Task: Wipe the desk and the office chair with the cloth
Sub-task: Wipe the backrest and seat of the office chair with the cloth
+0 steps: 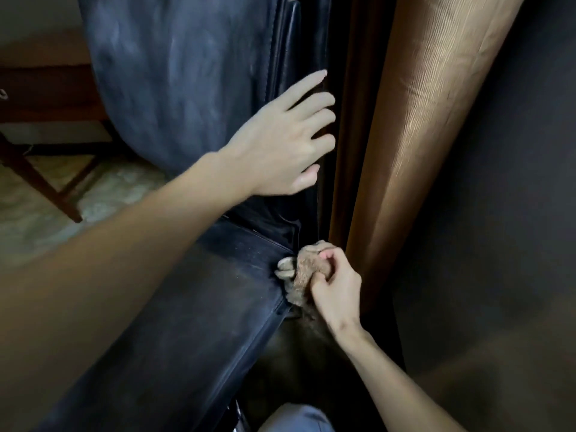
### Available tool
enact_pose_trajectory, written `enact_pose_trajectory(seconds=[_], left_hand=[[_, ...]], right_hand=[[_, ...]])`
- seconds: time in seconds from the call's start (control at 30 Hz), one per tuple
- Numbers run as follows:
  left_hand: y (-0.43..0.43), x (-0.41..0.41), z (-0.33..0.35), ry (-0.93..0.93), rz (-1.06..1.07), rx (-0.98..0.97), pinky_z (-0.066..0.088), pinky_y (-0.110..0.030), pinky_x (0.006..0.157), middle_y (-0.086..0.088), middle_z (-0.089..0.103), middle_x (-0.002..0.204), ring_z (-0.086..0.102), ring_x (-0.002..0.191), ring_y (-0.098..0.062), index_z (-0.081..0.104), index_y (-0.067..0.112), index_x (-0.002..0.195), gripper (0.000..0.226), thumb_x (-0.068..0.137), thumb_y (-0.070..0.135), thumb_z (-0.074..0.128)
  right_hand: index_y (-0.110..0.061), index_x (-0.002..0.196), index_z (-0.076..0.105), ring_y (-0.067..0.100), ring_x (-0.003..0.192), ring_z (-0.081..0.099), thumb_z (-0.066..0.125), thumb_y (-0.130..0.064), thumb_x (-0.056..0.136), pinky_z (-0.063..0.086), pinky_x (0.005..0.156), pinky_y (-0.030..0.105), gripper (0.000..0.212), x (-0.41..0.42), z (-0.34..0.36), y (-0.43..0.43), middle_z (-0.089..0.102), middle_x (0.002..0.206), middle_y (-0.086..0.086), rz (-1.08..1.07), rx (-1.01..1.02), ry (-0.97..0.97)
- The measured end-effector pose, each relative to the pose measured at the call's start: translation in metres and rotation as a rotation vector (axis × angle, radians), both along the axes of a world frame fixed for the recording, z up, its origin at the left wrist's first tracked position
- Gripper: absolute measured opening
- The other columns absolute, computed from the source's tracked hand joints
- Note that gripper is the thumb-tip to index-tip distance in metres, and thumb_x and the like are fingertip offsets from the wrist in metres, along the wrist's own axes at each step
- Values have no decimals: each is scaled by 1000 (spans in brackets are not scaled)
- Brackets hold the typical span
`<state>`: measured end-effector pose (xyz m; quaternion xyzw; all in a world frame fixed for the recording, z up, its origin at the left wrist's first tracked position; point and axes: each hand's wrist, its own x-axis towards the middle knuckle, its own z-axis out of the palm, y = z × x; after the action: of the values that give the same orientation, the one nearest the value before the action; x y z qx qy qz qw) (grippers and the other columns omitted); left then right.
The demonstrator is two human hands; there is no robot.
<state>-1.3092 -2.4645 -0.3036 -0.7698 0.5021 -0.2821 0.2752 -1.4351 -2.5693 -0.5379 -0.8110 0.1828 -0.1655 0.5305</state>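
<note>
A: Where is the cloth (307, 272) right now?
B: Bunched in the right hand (335, 288), whose fingers curl round it and press it into the back right corner of the office chair's seat (193, 322), just where the seat meets the backrest (174, 73)
A: And the left hand (280, 141)?
B: Fingers spread, lying against the backrest's right edge above the seat and holding nothing; I think it steadies the chair
A: So how much is done?
B: Hard to call. The backrest shows pale smeary streaks and the seat a dull dusty film, so I judge the chair mid-wipe, not finished. The wooden bench (46, 85) beyond the seat's left side is mostly out of frame, so I cannot tell whether it has been wiped
</note>
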Motion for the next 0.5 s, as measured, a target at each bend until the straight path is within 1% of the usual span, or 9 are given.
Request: enact_pose_trajectory(seconds=[0.07, 0.13, 0.2, 0.27, 0.33, 0.37, 0.43, 0.47, 0.5], left_hand=[[18, -11, -25, 69, -65, -175, 16, -56, 128, -24, 59, 140, 48, 141, -40, 71, 3, 116, 36, 94, 24, 50], [41, -21, -53, 111, -106, -399, 24, -55, 126, -24, 58, 143, 51, 139, -41, 71, 1, 118, 32, 93, 14, 57], [69, -34, -85, 76, -88, -581, 30, -54, 123, -23, 58, 145, 53, 137, -40, 71, 0, 117, 30, 92, 10, 59], [99, -54, -121, 112, 3, -663, 35, -52, 119, -24, 58, 143, 55, 132, -42, 72, -1, 115, 29, 91, 10, 61], [128, -73, -154, 200, 102, -612, 44, -52, 108, -23, 65, 132, 61, 118, -43, 74, -1, 111, 29, 91, 14, 61], [142, -80, -168, 268, 150, -540, 47, -51, 102, -20, 68, 123, 65, 109, -42, 75, 1, 107, 28, 90, 17, 59], [169, -89, -191, 402, 248, -417, 48, -44, 95, -12, 71, 107, 68, 95, -37, 77, 8, 98, 28, 90, 26, 57], [180, -92, -199, 459, 310, -406, 49, -42, 92, -9, 72, 104, 69, 93, -35, 77, 12, 96, 29, 90, 30, 55], [188, -96, -204, 502, 378, -419, 50, -40, 90, -7, 72, 105, 69, 93, -34, 77, 14, 96, 31, 92, 33, 53]], right_hand=[[-36, 96, 55, 7, 57, 54, 55, -5, 77, 46, 64, 24, 36, 1, -3, -4, 65, 72, -16, 0, 36, -113], [-36, 99, 57, 8, 61, 57, 54, -9, 75, 44, 62, 17, 36, 0, -7, 0, 66, 82, -18, 11, 57, -224], [-36, 103, 58, 8, 64, 59, 54, -11, 75, 46, 63, 20, 38, -5, -15, 6, 67, 90, -18, -27, 99, -286], [-39, 105, 56, 7, 67, 59, 55, -11, 77, 51, 64, 30, 39, -4, -22, 13, 67, 96, -19, -56, 135, -310], [-39, 105, 57, 9, 77, 61, 57, -8, 81, 57, 73, 39, 39, 0, -24, 19, 70, 100, -15, -8, 93, -382], [-35, 107, 59, 9, 84, 62, 59, -5, 83, 58, 80, 37, 38, 4, -23, 25, 70, 104, -14, 37, 29, -465], [-19, 111, 63, 7, 97, 65, 60, 2, 83, 53, 94, 25, 35, 16, -18, 33, 70, 108, -8, 144, -119, -634], [-13, 113, 65, 9, 101, 66, 60, 4, 81, 49, 99, 19, 37, 24, -14, 37, 71, 109, -2, 217, -187, -680], [-11, 117, 65, 12, 104, 65, 61, 3, 80, 43, 104, 14, 40, 33, -7, 37, 72, 111, 3, 291, -260, -683]])
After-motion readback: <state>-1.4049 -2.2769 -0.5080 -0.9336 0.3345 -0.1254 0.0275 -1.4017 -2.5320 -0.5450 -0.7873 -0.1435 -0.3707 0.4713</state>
